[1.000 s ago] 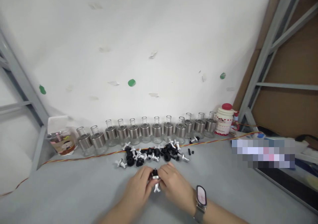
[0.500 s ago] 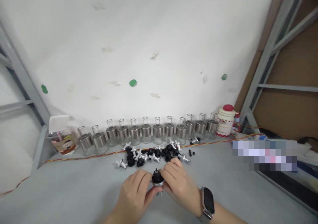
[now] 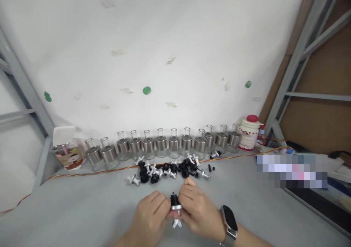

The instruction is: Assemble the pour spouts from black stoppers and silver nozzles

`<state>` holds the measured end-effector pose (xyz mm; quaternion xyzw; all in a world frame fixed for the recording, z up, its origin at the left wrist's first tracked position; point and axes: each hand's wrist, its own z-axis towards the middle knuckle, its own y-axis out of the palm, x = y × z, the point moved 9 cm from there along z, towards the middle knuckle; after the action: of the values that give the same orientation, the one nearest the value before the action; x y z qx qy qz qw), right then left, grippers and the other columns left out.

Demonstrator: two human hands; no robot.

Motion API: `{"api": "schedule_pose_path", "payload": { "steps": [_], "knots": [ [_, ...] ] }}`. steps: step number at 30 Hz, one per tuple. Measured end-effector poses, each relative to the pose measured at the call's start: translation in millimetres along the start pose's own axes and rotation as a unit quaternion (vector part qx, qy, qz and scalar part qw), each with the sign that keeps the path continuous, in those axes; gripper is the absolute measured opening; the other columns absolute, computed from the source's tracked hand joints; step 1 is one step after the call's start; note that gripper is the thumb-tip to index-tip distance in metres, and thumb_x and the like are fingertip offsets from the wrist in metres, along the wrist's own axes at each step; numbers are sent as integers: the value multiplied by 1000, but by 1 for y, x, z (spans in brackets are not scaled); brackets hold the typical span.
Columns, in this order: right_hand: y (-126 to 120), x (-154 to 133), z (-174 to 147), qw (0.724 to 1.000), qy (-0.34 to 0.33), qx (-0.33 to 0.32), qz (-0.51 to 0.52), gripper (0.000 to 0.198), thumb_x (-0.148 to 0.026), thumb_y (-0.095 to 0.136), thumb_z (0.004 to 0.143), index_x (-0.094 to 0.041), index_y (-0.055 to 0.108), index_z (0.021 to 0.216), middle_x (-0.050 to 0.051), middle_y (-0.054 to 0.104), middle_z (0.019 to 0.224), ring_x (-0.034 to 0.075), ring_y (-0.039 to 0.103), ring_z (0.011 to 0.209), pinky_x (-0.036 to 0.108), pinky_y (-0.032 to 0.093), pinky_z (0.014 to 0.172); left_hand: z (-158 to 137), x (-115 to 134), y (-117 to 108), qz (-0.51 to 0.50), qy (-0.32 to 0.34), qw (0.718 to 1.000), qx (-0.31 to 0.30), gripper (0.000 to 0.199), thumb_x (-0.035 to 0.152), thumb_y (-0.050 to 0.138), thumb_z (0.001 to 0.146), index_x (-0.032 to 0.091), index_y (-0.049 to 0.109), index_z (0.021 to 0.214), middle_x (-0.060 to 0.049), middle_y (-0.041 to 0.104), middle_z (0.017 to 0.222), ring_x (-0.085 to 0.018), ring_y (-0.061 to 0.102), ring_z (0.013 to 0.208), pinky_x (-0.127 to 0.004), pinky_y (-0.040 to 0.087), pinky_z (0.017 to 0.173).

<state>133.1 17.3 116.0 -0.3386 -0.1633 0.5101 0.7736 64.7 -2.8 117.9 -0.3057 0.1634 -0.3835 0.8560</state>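
Holding small pump cap [image 3: 175,203] betw both hands, just above grey surface [image 3: 82,210], low centre of view. Left hand [image 3: 150,217] fingers pinch cap's left side; right hand [image 3: 197,210] fingers clamp black top and silver collar; white stem pokes out below. Open room left & right of hands. Just beyond: pile of loose caps [image 3: 167,169], then red-yellow cable [image 3: 109,170], row of glass bottles [image 3: 160,144] along wall. Red-lidded jar [image 3: 251,133] far right, cup [image 3: 68,154] far left. Watch on right wrist.
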Motion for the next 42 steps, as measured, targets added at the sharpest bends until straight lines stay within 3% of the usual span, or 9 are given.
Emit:
{"api": "schedule_pose_path", "payload": {
  "steps": [5,8,12,18,22,31,36,42],
  "knots": [
    [-7,-3,-1,998,-35,31,-31,21,-8,38,79,-17,43,61,1,46,55,14,36,57,30,30,59,0,-13,3,-70,-76,994,-39,19,33,41,88,17,48,81,-2,53,64,-15,50,57,-24,39,51],
    [-9,-2,-2,997,-41,41,-57,18,-6,36,81,-11,53,82,3,51,60,15,38,60,31,31,61,-5,-20,9,-87,-120,987,-63,21,40,47,84,19,45,82,0,52,67,-14,52,58,-24,41,51],
    [-7,0,0,997,-20,26,-63,28,-6,34,83,-8,52,105,5,54,67,16,43,63,34,33,66,-8,-19,14,-83,-121,986,-73,21,41,49,82,21,43,78,1,50,65,-14,52,57,-24,43,51],
    [-1,6,0,998,12,5,-62,36,-7,34,83,-9,47,116,5,56,70,17,47,65,35,36,68,-13,-21,16,-85,-135,985,-67,28,33,51,82,19,42,105,-5,54,84,-16,57,69,-25,49,57],
    [-5,14,-1,998,43,24,-48,35,-9,38,84,-11,44,118,5,57,73,18,49,67,37,37,71,-18,-23,12,-68,-127,989,-35,37,25,51,83,18,39,117,-9,49,102,-17,56,85,-24,51,65],
    [-4,6,2,998,61,-6,-5,46,-14,42,83,-12,32,128,9,61,85,20,54,75,41,38,77,-20,-23,-10,5,-90,994,68,41,21,52,83,24,44,123,-7,49,100,-17,54,89,-24,51,67],
    [7,6,0,996,71,-49,30,51,-9,44,77,-12,32,126,11,61,92,21,55,82,44,35,83,-19,-20,-6,-23,-67,997,42,45,21,53,82,21,41,126,-9,59,100,-20,56,94,-33,47,81],
    [21,11,-5,986,100,-91,94,48,-8,47,72,-15,39,119,11,60,104,21,55,93,41,31,90,-17,-21,-2,-11,-64,997,27,50,22,61,78,20,43,124,-9,60,98,-22,56,91,-36,44,80]
  ]
}}
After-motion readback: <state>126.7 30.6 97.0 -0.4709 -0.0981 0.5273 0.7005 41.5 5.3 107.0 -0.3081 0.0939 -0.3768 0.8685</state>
